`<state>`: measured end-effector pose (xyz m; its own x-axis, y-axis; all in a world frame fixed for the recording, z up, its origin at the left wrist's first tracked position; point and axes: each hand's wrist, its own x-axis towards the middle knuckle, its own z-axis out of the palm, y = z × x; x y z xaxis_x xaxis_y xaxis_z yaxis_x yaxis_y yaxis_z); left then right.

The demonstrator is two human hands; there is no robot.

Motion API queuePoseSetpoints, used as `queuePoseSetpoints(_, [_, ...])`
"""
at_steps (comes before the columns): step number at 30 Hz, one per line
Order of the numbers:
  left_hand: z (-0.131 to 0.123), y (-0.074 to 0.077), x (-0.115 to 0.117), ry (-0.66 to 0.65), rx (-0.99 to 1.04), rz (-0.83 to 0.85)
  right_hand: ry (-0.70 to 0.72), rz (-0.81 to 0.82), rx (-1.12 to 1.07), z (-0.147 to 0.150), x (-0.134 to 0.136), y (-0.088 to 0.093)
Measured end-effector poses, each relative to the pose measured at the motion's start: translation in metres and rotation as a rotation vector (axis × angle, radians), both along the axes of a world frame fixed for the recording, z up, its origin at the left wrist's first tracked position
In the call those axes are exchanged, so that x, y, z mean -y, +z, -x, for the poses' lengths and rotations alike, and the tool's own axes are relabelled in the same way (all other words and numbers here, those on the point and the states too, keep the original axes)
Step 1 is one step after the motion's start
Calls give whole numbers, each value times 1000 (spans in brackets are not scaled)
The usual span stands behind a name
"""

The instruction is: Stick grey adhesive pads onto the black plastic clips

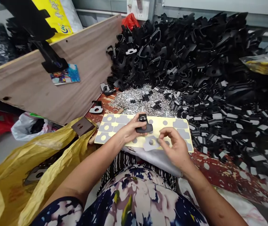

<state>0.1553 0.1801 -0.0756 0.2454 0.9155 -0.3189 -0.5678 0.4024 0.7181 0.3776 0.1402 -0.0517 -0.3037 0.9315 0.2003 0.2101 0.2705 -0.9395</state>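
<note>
My left hand (134, 127) is closed around a small black plastic part (144, 125) with a flared base and a bit of bright metal near its top. Between the thumb and forefinger of my right hand (172, 142) is the edge of a grey adhesive pad (151, 143) with a round hole. The pad hangs just below the black part, apart from it. Under both hands lies a yellow backing sheet (158, 125) carrying rows of grey die-cut pads, with some cutouts gone from its middle.
Heaped black plastic parts (183, 53) fill the back and right. Silver metal pins (134, 99) lie spread behind the sheet. A wooden board (86, 59) stands at the left, with a yellow bag (54, 169) below it. Two padded parts, one of them a black piece (96, 107), sit beside the board.
</note>
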Motion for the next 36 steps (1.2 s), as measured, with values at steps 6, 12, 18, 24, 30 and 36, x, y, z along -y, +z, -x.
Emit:
queuePoseSetpoints(6, [-23, 14, 29, -19, 177, 30, -113, -50, -45, -9, -18, -24])
queuePoseSetpoints(12, [-38, 14, 32, 4, 182, 43, -122, -114, -46, 1, -15, -22])
queuePoseSetpoints(18, [-39, 14, 32, -12, 181, 37, -156, -120, -38, 2, -19, -28])
queuePoseSetpoints(24, [-39, 12, 31, -6, 185, 38, -154, -103, -43, 2, -20, -33])
queuePoseSetpoints(30, [-36, 10, 32, -6, 211, 33, -158, -162, 17, 6, -19, -29])
queuePoseSetpoints(36, [-45, 8, 37, 78, 55, -95, -162, -386, 218, 14, -14, -23])
